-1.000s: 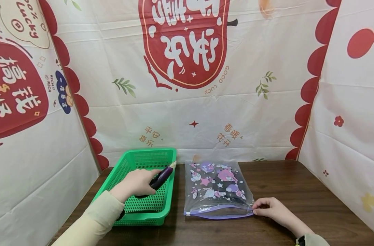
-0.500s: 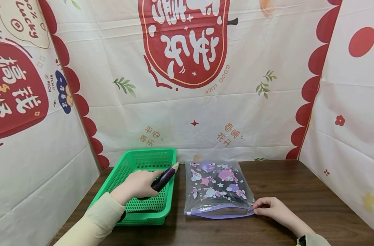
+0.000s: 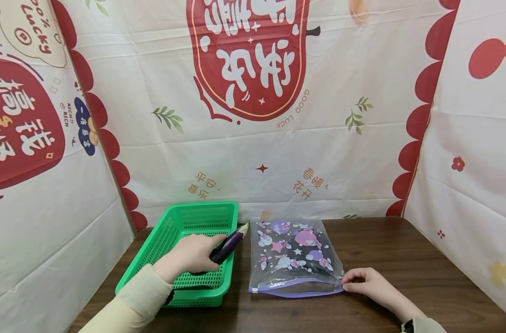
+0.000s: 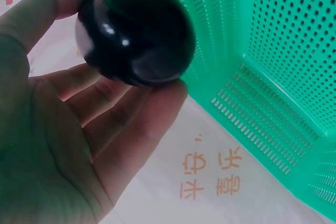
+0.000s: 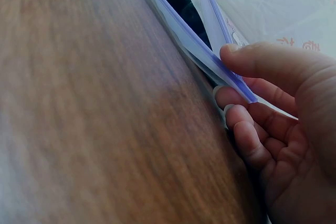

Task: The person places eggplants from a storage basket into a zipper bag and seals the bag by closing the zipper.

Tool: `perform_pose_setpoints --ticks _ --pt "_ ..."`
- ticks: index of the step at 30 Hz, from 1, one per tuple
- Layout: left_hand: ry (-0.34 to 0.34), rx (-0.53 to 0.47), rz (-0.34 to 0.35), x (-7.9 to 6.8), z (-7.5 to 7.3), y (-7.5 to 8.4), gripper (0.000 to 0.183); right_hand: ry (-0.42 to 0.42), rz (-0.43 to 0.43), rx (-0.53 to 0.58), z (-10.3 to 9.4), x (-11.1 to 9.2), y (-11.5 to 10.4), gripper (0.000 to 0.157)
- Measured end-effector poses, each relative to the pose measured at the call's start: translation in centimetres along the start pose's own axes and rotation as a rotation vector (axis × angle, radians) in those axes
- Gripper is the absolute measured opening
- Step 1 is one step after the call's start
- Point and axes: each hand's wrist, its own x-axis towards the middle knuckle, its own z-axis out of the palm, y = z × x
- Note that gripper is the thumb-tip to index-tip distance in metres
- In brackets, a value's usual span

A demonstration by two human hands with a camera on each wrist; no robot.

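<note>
"Glossy purple, that eggplant (image 3: 229,245). Where exactly is it?"

"Above the right rim of the green basket (image 3: 205,215), in the left hand (image 3: 193,254). The thumb and fingers curl round its body; the left wrist view shows the dark rounded end between them."

"Which way does it lie?"

"Slantwise: rounded end to the near left, pale stem end (image 3: 244,228) to the far right, close to the left edge of the clear printed bag (image 3: 296,252)."

"And the right hand (image 3: 365,284)?"

"Well apart, to the right. Its thumb and fingers pinch the right end of the bag's purple zip strip (image 3: 298,294). The white slider (image 3: 254,290) sits at the left end."

"Is the mouth open?"

"Gaping, along the near side. The right wrist view shows the two strips parted, with a dark shiny thing (image 5: 185,6) between them. I can't tell what it is."

"So which relation matters most?"

"Stem against mouth, I'd judge. The stem points far, beside the bag's far half, while the opening is nearer and to the right. The two don't line up. The left hand is the one at the eggplant; the right is nearer the opening."
</note>
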Motion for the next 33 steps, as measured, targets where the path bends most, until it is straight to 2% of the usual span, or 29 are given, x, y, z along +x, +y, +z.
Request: perform_pose_setpoints --ticks 11,23,33 --pt "-0.009 0.011 0.043 0.0 -0.1 1.7 0.070 0.010 0.016 0.004 0.0 0.0 -0.3 0.007" --pt "-0.013 -0.002 0.075 -0.2 -0.2 2.3 0.072 0.018 0.010 -0.004 -0.1 -0.1 -0.2 0.004" --pt "0.020 0.018 0.189 -0.7 -0.8 4.4 0.071 0.008 -0.012 -0.006 0.0 -0.1 -0.1 0.003"
